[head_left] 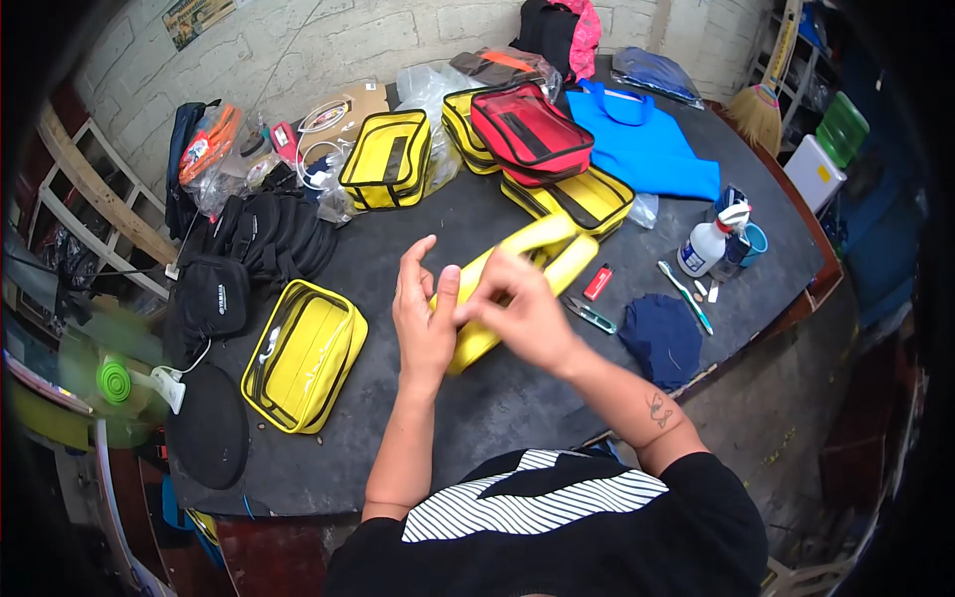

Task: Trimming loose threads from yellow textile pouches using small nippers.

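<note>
My left hand (426,323) is raised with its fingers stretched up and its thumb apart. Close by its thumb, my right hand (527,316) has thumb and fingers pinched together; anything between them is too small to make out. Behind and below both hands lies a yellow pouch (569,261), partly covered by them, so I cannot tell whether either hand touches it. To the left, a yellow pouch with a clear window and black trim (316,363) lies on the dark table (398,478). A red lighter (598,283) and thread snips (591,314) are right of my right hand.
Farther back are a yellow case (386,164), a red mesh-topped case (522,149) and a blue tote bag (647,149). At right sit a spray bottle (701,247), a toothbrush (686,297) and a navy cloth (662,340). Black bags (274,239) and a fan (114,381) are left.
</note>
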`<state>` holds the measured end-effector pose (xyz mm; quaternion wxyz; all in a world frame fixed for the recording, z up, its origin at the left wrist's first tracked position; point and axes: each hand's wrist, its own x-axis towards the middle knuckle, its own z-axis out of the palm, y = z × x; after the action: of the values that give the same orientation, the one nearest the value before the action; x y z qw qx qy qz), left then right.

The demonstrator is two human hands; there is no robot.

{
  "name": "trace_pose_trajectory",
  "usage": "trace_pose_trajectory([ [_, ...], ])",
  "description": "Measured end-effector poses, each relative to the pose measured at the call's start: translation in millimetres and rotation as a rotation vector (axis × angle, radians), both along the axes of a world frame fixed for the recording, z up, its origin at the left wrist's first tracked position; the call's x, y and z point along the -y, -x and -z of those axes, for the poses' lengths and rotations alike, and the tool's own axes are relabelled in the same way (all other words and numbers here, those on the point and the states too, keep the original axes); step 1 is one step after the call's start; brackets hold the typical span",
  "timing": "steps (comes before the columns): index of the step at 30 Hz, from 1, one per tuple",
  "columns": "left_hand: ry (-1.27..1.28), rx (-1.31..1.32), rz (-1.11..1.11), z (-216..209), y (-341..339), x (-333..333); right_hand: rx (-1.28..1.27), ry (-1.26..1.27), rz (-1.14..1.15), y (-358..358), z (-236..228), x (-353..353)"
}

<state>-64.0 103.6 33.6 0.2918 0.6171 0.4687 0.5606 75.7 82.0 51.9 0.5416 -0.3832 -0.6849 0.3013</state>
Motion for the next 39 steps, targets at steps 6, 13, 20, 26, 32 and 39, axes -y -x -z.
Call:
trace_pose_trajectory([
  [6,0.162,-0.061,0.218,22,28,6,0.311,-0.247,0.338,-13,8,-31],
  [13,0.072,0.062,0.261,48,42,13,-0.202,0.489,0.421,-121,104,-123],
  [20,0.095,0.449,-0.092,48,1,23,-0.36,0.393,0.356,-112,109,-58],
  [26,0.318,0.628,0.463,38,-64,12,-0.269,0.444,0.149,-103,110,-36],
  [32,0.302,0.406,0.687,39,-65,9,-0.368,0.485,0.005,-100,125,-54],
  [39,-0.285,0.334,-0.333,78,45,-21,-0.508,0.485,-0.055,-104,125,-59],
])
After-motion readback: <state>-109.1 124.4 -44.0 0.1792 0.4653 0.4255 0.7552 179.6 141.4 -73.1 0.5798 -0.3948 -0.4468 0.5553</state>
